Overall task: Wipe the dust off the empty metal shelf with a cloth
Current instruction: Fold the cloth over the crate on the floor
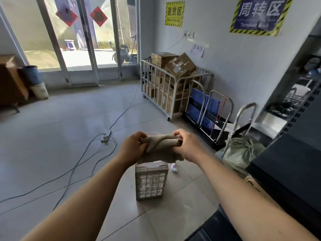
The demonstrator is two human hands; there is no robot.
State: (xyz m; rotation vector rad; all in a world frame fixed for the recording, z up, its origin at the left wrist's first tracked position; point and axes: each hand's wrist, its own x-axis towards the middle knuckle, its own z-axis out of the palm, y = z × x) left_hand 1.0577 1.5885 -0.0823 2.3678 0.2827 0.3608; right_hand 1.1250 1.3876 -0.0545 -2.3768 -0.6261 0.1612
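Both hands out front, above the basket (151, 181) on the floor. Left hand (132, 148) and right hand (186, 145) each pinch an end of the cloth (163, 145), bunched between them. Dark shelf (284, 173) sits right of the basket, well apart from the cloth. Judgement: fold the cloth into a flat pad first; loose ends would drag dust.

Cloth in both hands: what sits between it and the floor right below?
In the head view, a white slatted basket stands on the floor tiles directly beneath the cloth, which the left hand and right hand hold.
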